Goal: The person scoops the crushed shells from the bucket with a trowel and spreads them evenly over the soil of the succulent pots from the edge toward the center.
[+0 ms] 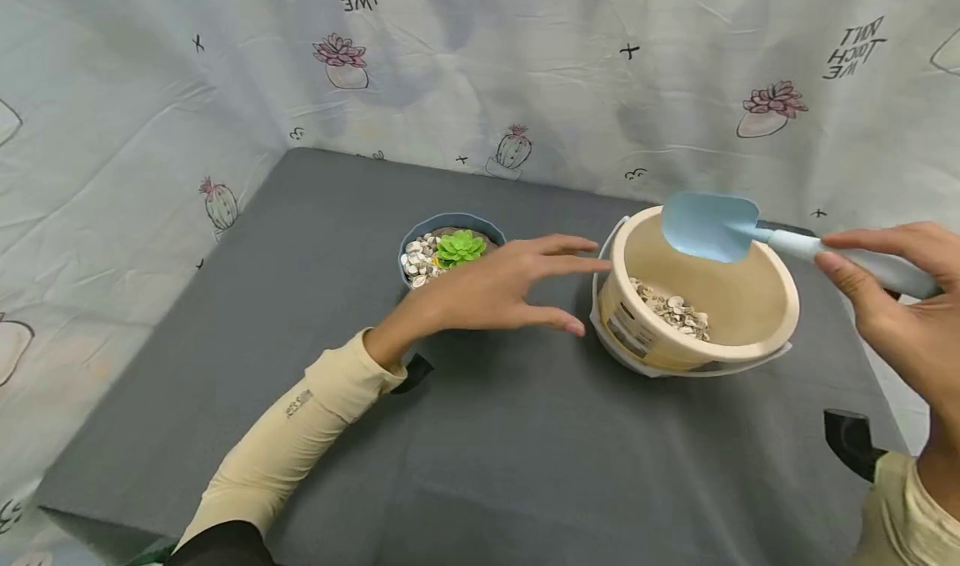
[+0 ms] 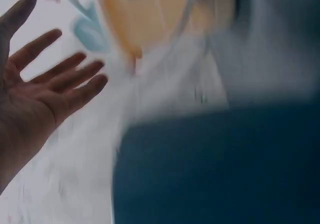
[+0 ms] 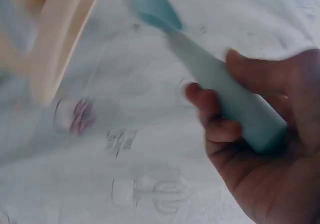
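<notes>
A light blue hand trowel (image 1: 712,226) hangs over the far side of a cream bucket (image 1: 622,299). My right hand (image 1: 900,291) grips its pale handle, fingers wrapped round it in the right wrist view (image 3: 235,99). Shells and small stones (image 1: 675,309) lie at the bottom of the bucket. Left of the bucket, my left hand (image 1: 502,287) is in the air with fingers spread and nothing in it, fingertips close to the rim. Partly behind that hand stands a blue round pot (image 1: 450,218) with a green succulent (image 1: 460,247), white shells (image 1: 420,259) and dark soil.
Everything stands on a table with a grey cloth (image 1: 300,299). A white curtain (image 1: 525,66) printed with cacti hangs behind it and on the left. The bucket's white carrying handle (image 1: 652,372) lies down along its near side.
</notes>
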Action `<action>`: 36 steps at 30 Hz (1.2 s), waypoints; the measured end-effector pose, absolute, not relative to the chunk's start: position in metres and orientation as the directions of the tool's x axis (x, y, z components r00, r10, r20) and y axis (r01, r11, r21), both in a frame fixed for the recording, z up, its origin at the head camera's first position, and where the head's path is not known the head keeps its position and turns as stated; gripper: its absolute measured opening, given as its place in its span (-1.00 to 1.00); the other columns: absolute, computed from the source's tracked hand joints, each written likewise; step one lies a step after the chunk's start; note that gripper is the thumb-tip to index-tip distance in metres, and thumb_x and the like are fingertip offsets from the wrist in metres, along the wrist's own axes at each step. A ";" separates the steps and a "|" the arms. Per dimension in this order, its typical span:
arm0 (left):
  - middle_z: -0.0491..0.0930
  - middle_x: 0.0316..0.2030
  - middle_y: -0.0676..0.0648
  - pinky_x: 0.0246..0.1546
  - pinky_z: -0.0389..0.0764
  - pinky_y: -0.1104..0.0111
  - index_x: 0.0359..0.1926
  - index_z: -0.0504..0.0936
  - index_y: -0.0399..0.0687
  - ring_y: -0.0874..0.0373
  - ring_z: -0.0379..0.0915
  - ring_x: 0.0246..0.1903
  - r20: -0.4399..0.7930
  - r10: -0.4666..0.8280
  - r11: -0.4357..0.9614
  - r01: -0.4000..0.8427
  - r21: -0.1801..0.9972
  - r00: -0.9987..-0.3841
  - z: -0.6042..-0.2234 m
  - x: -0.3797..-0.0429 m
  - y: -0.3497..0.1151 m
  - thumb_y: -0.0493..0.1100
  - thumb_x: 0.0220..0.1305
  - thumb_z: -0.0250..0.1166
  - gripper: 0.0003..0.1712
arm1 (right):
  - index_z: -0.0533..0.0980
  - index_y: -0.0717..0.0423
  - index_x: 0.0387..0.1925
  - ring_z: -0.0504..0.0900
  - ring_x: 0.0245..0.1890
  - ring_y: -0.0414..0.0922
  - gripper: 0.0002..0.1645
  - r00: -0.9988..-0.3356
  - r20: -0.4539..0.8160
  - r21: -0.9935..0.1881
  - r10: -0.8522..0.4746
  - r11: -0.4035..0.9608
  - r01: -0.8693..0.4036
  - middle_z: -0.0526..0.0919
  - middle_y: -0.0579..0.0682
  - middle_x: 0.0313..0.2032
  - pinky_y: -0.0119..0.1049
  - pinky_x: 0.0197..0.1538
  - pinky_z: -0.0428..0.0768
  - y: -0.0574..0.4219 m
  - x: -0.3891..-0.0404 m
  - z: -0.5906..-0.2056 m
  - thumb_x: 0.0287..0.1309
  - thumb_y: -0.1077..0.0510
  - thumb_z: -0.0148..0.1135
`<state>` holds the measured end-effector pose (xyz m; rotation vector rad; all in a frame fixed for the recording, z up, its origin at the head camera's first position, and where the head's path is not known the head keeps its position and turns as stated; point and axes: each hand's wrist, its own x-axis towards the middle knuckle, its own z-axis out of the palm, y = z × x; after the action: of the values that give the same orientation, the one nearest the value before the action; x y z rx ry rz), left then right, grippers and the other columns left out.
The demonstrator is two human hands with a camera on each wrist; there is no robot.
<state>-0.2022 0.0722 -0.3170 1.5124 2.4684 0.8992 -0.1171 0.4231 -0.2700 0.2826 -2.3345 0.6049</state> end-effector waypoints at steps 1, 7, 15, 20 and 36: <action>0.18 0.61 -0.15 0.48 0.44 0.16 0.56 0.37 0.08 -0.01 0.28 0.54 0.205 0.847 0.320 0.778 0.540 -0.490 -0.318 -0.199 0.085 0.15 0.37 0.42 -0.16 | 0.76 0.45 -0.22 0.21 -0.39 -0.70 -0.82 -0.737 0.669 -0.275 -0.101 0.887 -0.372 0.68 -0.48 -0.35 -0.71 -0.33 0.17 0.427 -0.119 -0.271 0.07 0.48 0.47; -0.09 0.69 -0.19 0.44 0.50 0.07 0.64 0.21 0.14 -0.11 0.12 0.62 0.116 0.728 0.486 0.627 0.609 -0.676 -0.331 -0.191 0.139 0.28 0.33 0.41 -0.01 | 0.76 0.26 -0.40 0.47 -0.54 -0.23 -0.83 -0.767 0.525 0.012 -0.370 0.904 -0.428 0.63 0.13 -0.52 -0.28 -0.48 0.39 0.420 -0.139 -0.298 -0.13 0.46 0.49; 0.10 0.65 -0.16 0.51 0.42 0.04 0.63 0.23 0.04 -0.09 0.18 0.59 0.113 0.621 0.560 0.540 0.629 -0.775 -0.340 -0.193 0.148 0.32 0.18 0.52 0.14 | 0.58 0.18 -0.61 0.41 -0.60 0.09 -0.82 -0.797 0.359 0.147 -0.485 0.873 -0.465 0.40 0.07 -0.61 0.07 -0.64 0.42 0.393 -0.166 -0.322 -0.34 0.45 0.37; 0.20 0.62 -0.13 0.50 0.44 0.08 0.60 0.29 -0.03 -0.08 0.24 0.57 0.130 0.622 0.554 0.551 0.624 -0.772 -0.340 -0.194 0.148 0.33 0.13 0.54 0.15 | 0.59 0.18 -0.61 0.33 -0.69 -0.02 -0.84 -0.763 0.382 0.118 -0.522 0.846 -0.520 0.38 0.04 -0.63 -0.02 -0.65 0.39 0.393 -0.172 -0.324 -0.32 0.45 0.35; 0.24 0.60 -0.12 0.48 0.44 0.04 0.58 0.32 -0.02 -0.08 0.29 0.54 0.192 0.604 0.514 0.562 0.648 -0.774 -0.341 -0.190 0.152 0.29 0.09 0.59 0.14 | 0.81 0.24 -0.22 0.62 -0.60 -0.11 -0.74 -0.991 0.126 -0.433 0.054 0.901 -0.006 0.78 0.13 -0.55 -0.32 -0.49 0.41 0.414 -0.179 -0.310 0.26 0.13 0.36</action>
<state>-0.1900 0.1522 -0.3412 1.0334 2.6828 1.1148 -0.1788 0.4144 -0.3104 -0.0375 -2.9307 0.6684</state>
